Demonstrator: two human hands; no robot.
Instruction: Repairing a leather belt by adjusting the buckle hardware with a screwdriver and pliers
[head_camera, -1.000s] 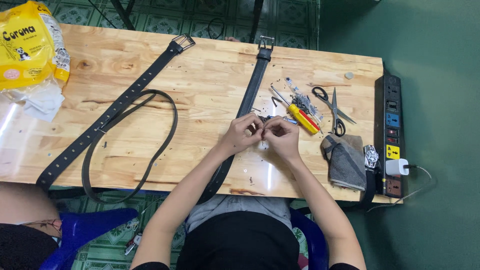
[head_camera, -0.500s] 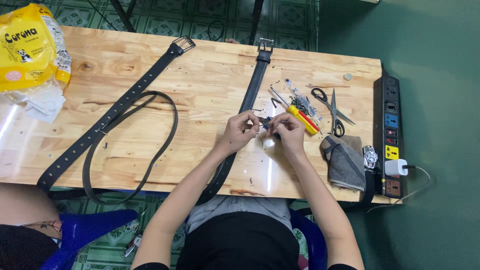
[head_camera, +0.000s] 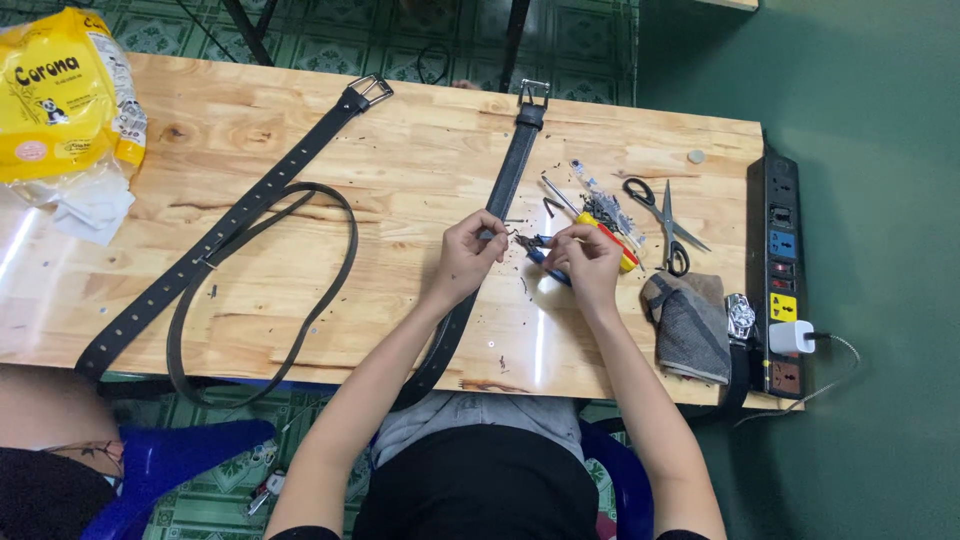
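Yellow bag (head_camera: 68, 95) far-left corner; left hand (head_camera: 468, 255) pinches black belt (head_camera: 507, 180), right hand (head_camera: 588, 265) grips blue-handled tool (head_camera: 540, 252).

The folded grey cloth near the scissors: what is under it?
The grey cloth lies on the wooden table, a wristwatch at its right edge. Anything beneath is covered.

You've got a black belt (head_camera: 505, 190) on a pale wooden table (head_camera: 300, 130), a yellow-handled screwdriver (head_camera: 600, 222), and a yellow bag (head_camera: 65, 95).
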